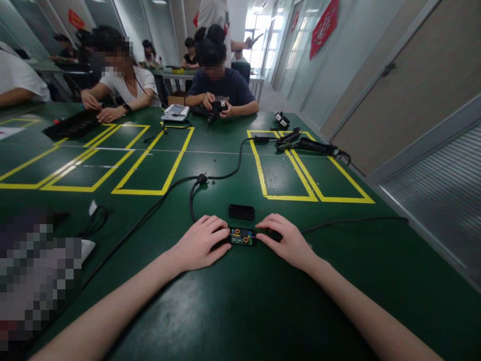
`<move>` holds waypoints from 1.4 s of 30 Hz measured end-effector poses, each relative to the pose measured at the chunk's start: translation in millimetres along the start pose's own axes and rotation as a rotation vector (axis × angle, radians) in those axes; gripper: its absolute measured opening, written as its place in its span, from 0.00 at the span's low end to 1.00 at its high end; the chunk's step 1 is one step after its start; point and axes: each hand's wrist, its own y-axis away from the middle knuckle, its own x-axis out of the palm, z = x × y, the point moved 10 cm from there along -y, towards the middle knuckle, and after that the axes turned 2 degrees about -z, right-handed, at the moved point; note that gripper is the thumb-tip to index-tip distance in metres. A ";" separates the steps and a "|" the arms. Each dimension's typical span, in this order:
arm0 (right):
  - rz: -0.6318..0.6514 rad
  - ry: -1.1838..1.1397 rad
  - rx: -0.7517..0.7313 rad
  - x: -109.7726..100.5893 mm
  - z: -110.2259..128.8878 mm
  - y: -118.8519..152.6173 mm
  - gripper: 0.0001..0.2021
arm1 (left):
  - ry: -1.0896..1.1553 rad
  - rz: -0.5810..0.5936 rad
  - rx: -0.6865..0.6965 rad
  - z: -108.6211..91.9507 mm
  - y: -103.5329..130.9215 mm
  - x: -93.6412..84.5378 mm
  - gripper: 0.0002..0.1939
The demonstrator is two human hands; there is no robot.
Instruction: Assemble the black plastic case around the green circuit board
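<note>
Between my hands on the green table lies an opened power adapter. Its black lower case holds a circuit board with two copper-coloured ring coils, facing up. My left hand is closed round the left end, thumb at the near side and fingers at the far side. At the other end, my right hand pinches the adapter where its cord enters. The black case cover rests just beyond, hollow side up. A black cord runs off to the right from behind my right hand; another with a plug leads out past my left hand.
Yellow tape rectangles mark the table. At the far right lie a black cabled tool and a small black-and-white part. Across the table, one person handles a black device; another sits by a black tray.
</note>
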 end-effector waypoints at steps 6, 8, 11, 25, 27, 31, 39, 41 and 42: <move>-0.009 0.161 -0.047 8.5 1.9 1.4 0.28 | -0.020 -0.107 -0.095 12.2 -0.4 -2.5 0.33; 0.043 0.197 -0.083 17.4 2.7 2.6 0.25 | -0.042 -0.054 -0.128 19.1 -0.9 7.0 0.47; 0.063 0.169 -0.113 20.6 3.0 3.7 0.20 | -0.040 0.011 -0.113 22.1 -1.1 17.4 0.44; -0.092 -0.529 0.173 0.2 -7.9 -2.5 0.16 | 0.190 -0.166 -0.045 14.8 4.3 -3.7 0.22; -0.072 -0.575 0.193 3.2 -8.1 -2.3 0.18 | 0.211 -0.171 -0.053 15.4 5.0 -4.3 0.22; -0.047 -0.503 0.062 -4.2 8.0 -4.2 0.07 | 0.204 -0.184 -0.027 11.4 5.5 -7.9 0.21; -0.032 -0.305 -0.195 -8.7 37.6 0.5 0.14 | 0.179 -0.187 0.068 1.1 5.1 -7.7 0.18; -0.034 -0.275 -0.209 -7.4 38.2 1.1 0.14 | 0.171 -0.196 0.065 1.4 5.6 -8.0 0.19; -0.031 -0.271 -0.213 -6.7 38.2 1.3 0.13 | 0.160 -0.195 0.050 2.8 5.4 -7.8 0.20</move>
